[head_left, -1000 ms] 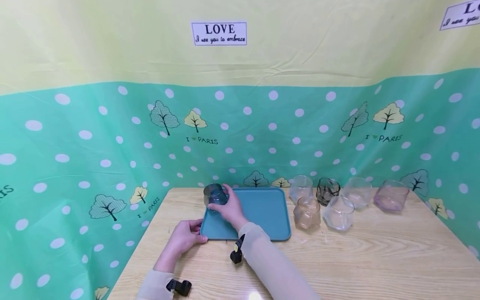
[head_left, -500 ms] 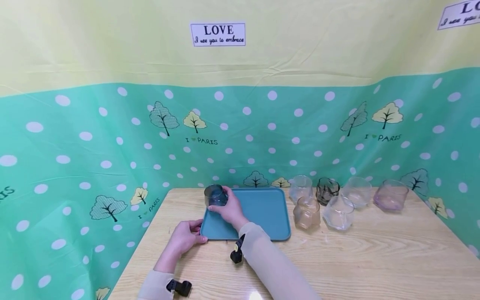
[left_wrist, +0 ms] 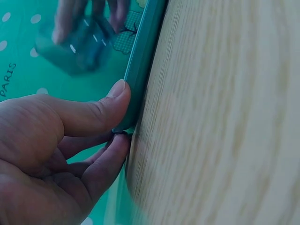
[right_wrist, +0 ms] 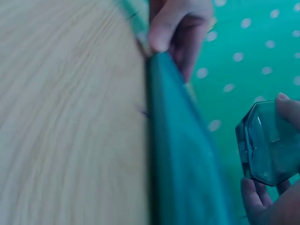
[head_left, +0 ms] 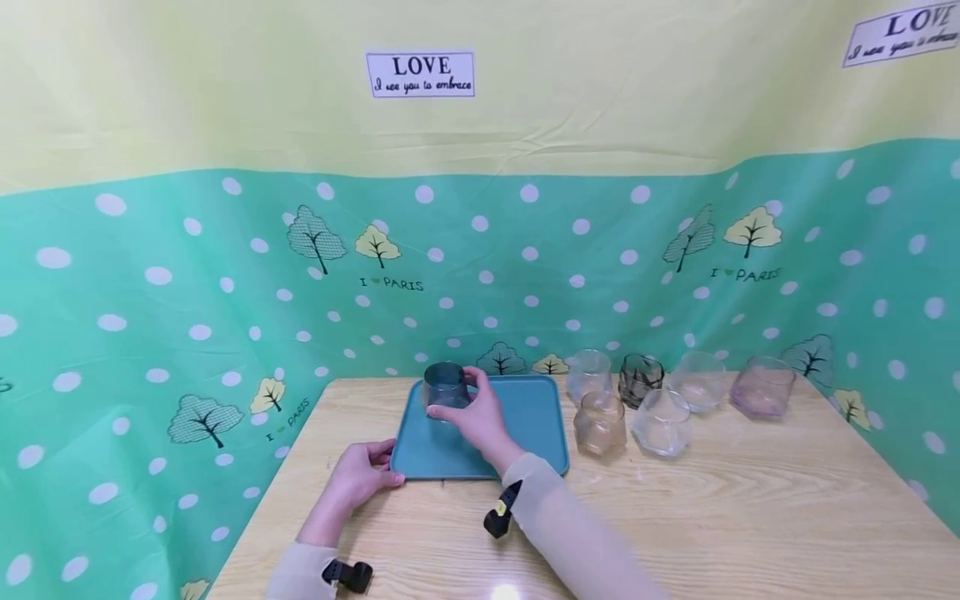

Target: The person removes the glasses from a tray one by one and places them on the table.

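Note:
My right hand grips a dark blue-grey tinted drinking glass between thumb and fingers. The glass is upright with its mouth facing up, over the back left part of a teal rectangular tray. Its faceted base shows in the right wrist view, where the glass is seen apart from the tray's surface. At the tray's front left corner, my left hand pinches the rim. In the left wrist view, the left thumb lies on the rim and the fingers curl beneath it.
Several more glasses stand right of the tray: an amber one, a dark streaked one, a pinkish one and clear ones, including a front clear glass. A patterned cloth hangs behind the wooden table.
My right hand has moved to the right with the tinted glass, from the tray's back left corner farther over the tray. The left hand stays at the tray's corner; the head view has shifted slightly.

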`<action>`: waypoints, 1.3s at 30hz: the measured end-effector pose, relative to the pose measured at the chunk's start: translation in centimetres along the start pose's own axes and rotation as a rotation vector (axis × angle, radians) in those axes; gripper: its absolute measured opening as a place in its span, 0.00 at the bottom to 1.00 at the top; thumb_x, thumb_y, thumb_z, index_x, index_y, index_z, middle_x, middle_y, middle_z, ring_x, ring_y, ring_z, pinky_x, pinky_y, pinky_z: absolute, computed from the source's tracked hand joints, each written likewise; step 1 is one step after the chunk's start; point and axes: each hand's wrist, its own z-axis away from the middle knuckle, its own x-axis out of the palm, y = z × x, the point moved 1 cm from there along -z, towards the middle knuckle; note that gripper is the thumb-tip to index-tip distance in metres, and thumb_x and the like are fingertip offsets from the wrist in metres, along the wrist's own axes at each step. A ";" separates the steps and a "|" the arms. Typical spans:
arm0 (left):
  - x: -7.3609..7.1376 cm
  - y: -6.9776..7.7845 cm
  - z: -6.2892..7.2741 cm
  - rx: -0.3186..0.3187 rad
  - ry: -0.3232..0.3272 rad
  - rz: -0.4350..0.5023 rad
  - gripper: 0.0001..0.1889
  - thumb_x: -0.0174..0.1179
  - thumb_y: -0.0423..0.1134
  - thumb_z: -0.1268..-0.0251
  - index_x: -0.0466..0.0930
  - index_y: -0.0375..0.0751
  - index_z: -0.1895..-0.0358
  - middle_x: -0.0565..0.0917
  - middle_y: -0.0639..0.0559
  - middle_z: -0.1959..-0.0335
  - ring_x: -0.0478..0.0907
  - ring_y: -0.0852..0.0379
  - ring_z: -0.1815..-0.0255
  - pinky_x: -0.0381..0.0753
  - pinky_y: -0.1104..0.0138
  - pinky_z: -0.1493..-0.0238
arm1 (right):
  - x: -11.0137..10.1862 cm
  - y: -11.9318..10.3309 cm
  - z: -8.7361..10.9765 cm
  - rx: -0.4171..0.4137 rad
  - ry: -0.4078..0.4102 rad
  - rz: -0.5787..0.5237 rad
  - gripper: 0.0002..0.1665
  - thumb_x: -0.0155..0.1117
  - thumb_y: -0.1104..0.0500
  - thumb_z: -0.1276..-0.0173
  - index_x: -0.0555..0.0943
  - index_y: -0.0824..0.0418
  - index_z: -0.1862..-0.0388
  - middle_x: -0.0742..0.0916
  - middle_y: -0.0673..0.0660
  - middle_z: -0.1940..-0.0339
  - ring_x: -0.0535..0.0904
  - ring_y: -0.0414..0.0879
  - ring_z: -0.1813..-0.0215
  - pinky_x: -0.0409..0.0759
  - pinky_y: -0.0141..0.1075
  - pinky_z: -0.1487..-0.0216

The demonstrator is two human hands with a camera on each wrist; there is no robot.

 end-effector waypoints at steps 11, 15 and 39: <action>-1.2 -0.8 0.6 -0.003 0.011 -0.023 0.37 0.82 0.28 0.48 0.80 0.27 0.32 0.90 0.43 0.51 0.85 0.46 0.47 0.84 0.49 0.40 | -9.3 -4.4 4.1 -0.117 -0.049 -0.031 0.57 0.90 0.54 0.45 0.68 0.49 0.19 0.78 0.59 0.28 0.78 0.58 0.34 0.81 0.53 0.33; -1.1 -0.7 0.4 -0.007 0.001 -0.017 0.37 0.82 0.29 0.48 0.80 0.28 0.31 0.90 0.43 0.51 0.85 0.47 0.47 0.85 0.51 0.41 | -13.9 -4.8 5.1 -0.116 -0.043 -0.025 0.59 0.89 0.57 0.44 0.66 0.50 0.17 0.76 0.62 0.27 0.77 0.61 0.31 0.81 0.51 0.31; 0.0 -0.1 -0.4 0.000 -0.008 -0.028 0.36 0.82 0.28 0.47 0.80 0.28 0.31 0.90 0.44 0.52 0.85 0.48 0.48 0.85 0.52 0.42 | -39.2 0.9 10.3 0.070 0.298 0.285 0.59 0.74 0.46 0.26 0.48 0.49 0.09 0.62 0.69 0.15 0.63 0.66 0.19 0.76 0.15 0.49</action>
